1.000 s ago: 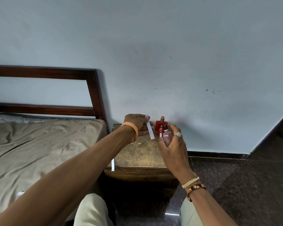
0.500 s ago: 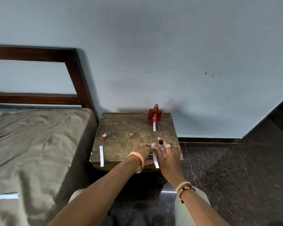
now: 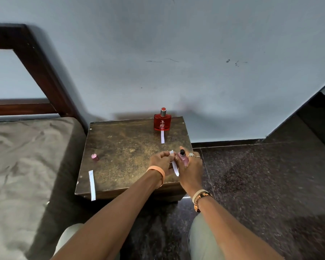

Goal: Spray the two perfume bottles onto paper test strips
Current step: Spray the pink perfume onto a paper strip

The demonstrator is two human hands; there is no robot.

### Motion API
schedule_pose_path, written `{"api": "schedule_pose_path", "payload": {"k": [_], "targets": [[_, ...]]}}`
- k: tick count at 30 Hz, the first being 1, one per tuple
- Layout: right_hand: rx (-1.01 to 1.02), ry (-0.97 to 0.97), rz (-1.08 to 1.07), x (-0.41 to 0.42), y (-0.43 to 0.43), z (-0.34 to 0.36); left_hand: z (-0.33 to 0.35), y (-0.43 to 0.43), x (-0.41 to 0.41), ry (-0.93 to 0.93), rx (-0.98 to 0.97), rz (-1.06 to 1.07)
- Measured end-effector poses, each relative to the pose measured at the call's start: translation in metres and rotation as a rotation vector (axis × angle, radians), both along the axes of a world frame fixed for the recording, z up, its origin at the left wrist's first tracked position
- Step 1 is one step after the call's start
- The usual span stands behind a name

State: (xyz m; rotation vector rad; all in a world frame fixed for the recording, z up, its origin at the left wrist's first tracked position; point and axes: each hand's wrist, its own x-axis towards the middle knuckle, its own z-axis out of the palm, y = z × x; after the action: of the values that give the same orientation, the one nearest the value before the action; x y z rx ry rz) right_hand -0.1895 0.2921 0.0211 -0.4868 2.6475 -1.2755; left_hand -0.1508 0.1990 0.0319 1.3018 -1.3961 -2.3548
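Pale blue wall, scuffed in places, rises behind a worn brown wooden side table (image 3: 124, 152), with a bed (image 3: 17, 156) against the table's left side and dark speckled floor to its right. At the table's back edge a red perfume bottle (image 3: 162, 122) stands upright, its label too small to read, and a white test strip (image 3: 162, 136) lies on the table top just in front of it, one end touching or tucked under the bottle; which, I cannot tell. Near the table's left side sits a small pink cap (image 3: 95, 157), and at the front left corner a second loose strip (image 3: 92, 184) lies with its near end hanging past the table edge. Above the table's front right part the two hands meet. The left hand (image 3: 160, 162), fingers curled, pinches a third strip (image 3: 174, 166) by its upper end, so the paper hangs down between the hands, its middle partly hidden by the fingers. The right hand (image 3: 190, 169) is wrapped round a small pink perfume bottle (image 3: 183, 158) with a black nozzle; much of the glass is covered by the fingers, and the thumb is out of sight. Nozzle and strip are very close; any spray is not visible. The bed frame is cut off at the picture's left edge.
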Motion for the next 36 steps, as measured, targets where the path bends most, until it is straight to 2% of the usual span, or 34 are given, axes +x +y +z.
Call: {"api": "schedule_pose_path", "payload": {"k": [4,10,21,36], "targets": [[-0.036,-0.04,-0.034,-0.019,-0.008,-0.017,-0.01,-0.003,-0.018,-0.011,-0.02,-0.005],[0.042,-0.061,-0.101,-0.039,-0.011,-0.029,-0.021,-0.007,-0.039,-0.015,-0.022,-0.024],[0.002,-0.136,-0.122,-0.049,-0.004,-0.047,-0.038,-0.001,-0.048,-0.044,0.012,-0.051],[0.086,-0.108,-0.082,-0.052,-0.009,-0.055,-0.044,-0.007,-0.043,-0.072,-0.034,-0.059]]}}
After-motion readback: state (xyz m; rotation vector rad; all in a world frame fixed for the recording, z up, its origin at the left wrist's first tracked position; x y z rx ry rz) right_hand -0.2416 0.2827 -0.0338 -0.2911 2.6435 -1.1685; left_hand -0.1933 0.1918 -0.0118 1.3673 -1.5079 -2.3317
